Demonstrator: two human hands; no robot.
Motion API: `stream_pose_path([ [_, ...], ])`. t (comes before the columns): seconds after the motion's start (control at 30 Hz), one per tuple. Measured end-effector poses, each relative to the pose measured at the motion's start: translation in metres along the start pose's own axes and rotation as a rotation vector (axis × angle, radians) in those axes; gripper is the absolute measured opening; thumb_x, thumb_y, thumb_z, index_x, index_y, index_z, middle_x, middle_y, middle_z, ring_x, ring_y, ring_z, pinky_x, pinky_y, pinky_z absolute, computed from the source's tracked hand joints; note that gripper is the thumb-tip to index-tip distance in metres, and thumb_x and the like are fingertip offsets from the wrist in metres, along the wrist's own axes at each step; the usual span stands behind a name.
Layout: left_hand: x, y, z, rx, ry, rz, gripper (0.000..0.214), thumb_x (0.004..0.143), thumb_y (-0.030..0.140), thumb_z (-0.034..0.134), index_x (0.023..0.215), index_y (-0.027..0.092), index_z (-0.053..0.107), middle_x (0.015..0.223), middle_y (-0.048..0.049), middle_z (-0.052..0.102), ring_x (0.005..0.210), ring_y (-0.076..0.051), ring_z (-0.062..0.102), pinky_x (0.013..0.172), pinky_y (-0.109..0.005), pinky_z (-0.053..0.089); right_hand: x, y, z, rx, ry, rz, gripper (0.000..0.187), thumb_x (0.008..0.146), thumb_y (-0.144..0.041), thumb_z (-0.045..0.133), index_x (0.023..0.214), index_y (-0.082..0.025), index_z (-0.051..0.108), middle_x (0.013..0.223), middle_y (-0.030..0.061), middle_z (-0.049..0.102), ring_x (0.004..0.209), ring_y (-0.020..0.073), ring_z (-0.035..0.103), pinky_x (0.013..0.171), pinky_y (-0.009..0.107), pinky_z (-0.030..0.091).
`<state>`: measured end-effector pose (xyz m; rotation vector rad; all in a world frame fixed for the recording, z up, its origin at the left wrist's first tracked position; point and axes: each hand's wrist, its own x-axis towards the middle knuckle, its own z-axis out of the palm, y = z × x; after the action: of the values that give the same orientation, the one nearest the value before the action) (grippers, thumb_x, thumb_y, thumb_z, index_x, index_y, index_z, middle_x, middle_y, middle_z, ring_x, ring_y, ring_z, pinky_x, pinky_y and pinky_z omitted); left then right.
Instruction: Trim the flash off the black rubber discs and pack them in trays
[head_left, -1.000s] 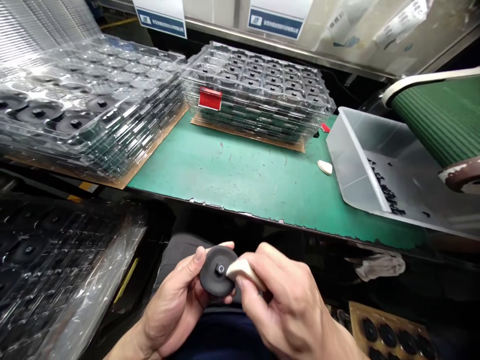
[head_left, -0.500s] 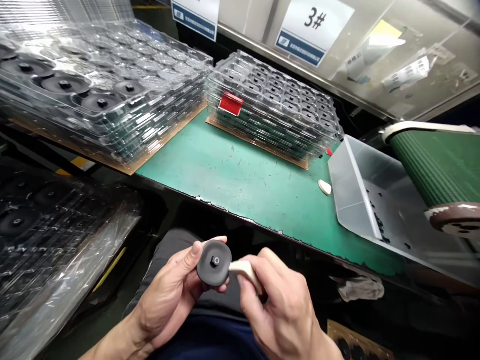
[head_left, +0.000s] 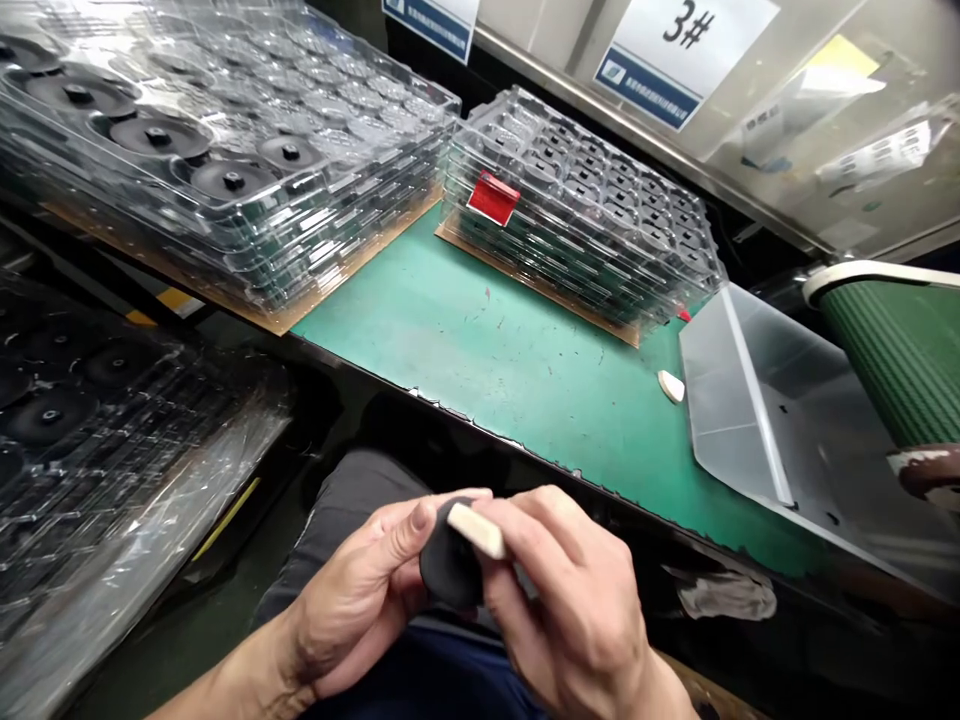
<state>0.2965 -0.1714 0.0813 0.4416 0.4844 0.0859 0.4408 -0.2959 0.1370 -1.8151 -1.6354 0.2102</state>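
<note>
Matte black round disc (head_left: 448, 565) at 6 o'clock, held in the closed left hand (head_left: 352, 590). Closed right hand (head_left: 574, 600) pinches a cream wedge-shaped block (head_left: 476, 530) against the disc's face. Risk: hard sideways pressure from the block could twist the disc loose, dropping it.

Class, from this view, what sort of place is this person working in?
Probably a factory production line: stacked clear plastic trays of black discs, a green-topped workbench, and a green conveyor belt all point that way.
</note>
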Motion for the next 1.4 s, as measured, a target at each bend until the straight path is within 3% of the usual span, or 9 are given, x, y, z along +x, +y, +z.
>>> stream_pose_path([
  [0.07,0.000,-0.001,-0.002,-0.005,0.059,0.035,0.043,0.098,0.051,0.062,0.128,0.023,0.074,0.113,-0.0101,0.078,0.090,-0.019,0.069,0.083,-0.032,0.059,0.000,0.001,0.001,-0.052,0.012,0.074,0.024,0.097,-0.008,0.057,0.118,-0.014,0.066,0.091,0.0090,0.062,0.077,0.0199,0.056,0.068,0.034,0.048],
  [0.23,0.000,0.000,0.001,0.027,0.002,0.041,0.041,0.098,0.047,0.063,0.126,0.020,0.076,0.113,-0.0117,0.078,0.103,-0.023,0.070,0.088,-0.030,0.058,-0.001,0.001,0.003,-0.046,0.048,0.017,0.028,0.096,-0.007,0.058,0.122,-0.014,0.064,0.089,0.0085,0.062,0.075,0.0196,0.053,0.066,0.034,0.045],
  [0.37,0.003,0.002,0.002,0.041,0.095,0.088,0.044,0.095,0.050,0.067,0.126,0.021,0.075,0.113,-0.0112,0.077,0.092,-0.022,0.068,0.079,-0.032,0.060,-0.002,0.005,0.002,-0.047,0.032,0.156,0.016,0.098,-0.009,0.056,0.108,-0.015,0.067,0.084,0.0068,0.058,0.071,0.0180,0.050,0.064,0.034,0.042],
  [0.57,0.008,-0.002,-0.001,0.050,0.007,-0.015,0.045,0.097,0.053,0.061,0.119,0.017,0.078,0.092,-0.0092,0.075,0.077,-0.017,0.065,0.069,-0.028,0.059,0.001,0.007,0.000,-0.042,-0.028,0.017,0.018,0.098,-0.009,0.058,0.114,-0.013,0.065,0.096,0.0093,0.064,0.082,0.0207,0.054,0.072,0.038,0.042],
  [0.67,0.008,-0.004,-0.001,0.039,0.144,0.140,0.043,0.095,0.050,0.067,0.128,0.022,0.073,0.113,-0.0077,0.077,0.096,-0.017,0.068,0.085,-0.023,0.057,-0.005,0.004,0.008,-0.028,0.075,0.139,0.013,0.099,-0.009,0.057,0.107,-0.014,0.067,0.085,0.0054,0.058,0.074,0.0178,0.049,0.066,0.035,0.037],
  [0.8,0.006,-0.002,-0.002,0.095,0.286,0.231,0.047,0.094,0.050,0.069,0.129,0.020,0.072,0.114,-0.0097,0.077,0.105,-0.022,0.068,0.091,-0.025,0.056,-0.014,0.003,0.018,0.045,0.063,0.188,0.010,0.099,-0.011,0.057,0.096,-0.015,0.066,0.076,0.0018,0.049,0.067,0.0158,0.042,0.061,0.034,0.032],
  [0.97,0.005,0.000,-0.005,0.129,0.095,0.051,0.041,0.096,0.050,0.065,0.116,0.016,0.077,0.095,-0.0094,0.074,0.080,-0.018,0.065,0.068,-0.029,0.061,-0.004,0.006,0.010,0.012,0.031,0.156,0.016,0.101,-0.009,0.053,0.106,-0.015,0.067,0.088,0.0062,0.059,0.077,0.0188,0.049,0.069,0.037,0.038],
  [1.2,0.006,-0.006,-0.005,-0.065,-0.011,-0.195,0.055,0.095,0.061,0.060,0.085,0.011,0.078,0.073,-0.0086,0.069,0.062,-0.018,0.065,0.051,-0.027,0.057,0.012,0.005,-0.002,0.028,-0.139,-0.166,0.023,0.102,-0.017,0.057,0.124,-0.014,0.066,0.109,0.0102,0.066,0.095,0.0240,0.056,0.082,0.042,0.044],
  [1.4,0.006,0.002,-0.006,0.002,0.202,0.165,0.043,0.093,0.045,0.073,0.131,0.026,0.071,0.118,-0.0051,0.077,0.099,-0.016,0.070,0.087,-0.020,0.057,0.001,0.008,0.008,-0.037,0.009,0.158,0.012,0.102,-0.012,0.054,0.098,-0.014,0.065,0.083,0.0047,0.054,0.074,0.0175,0.045,0.067,0.036,0.036],
])
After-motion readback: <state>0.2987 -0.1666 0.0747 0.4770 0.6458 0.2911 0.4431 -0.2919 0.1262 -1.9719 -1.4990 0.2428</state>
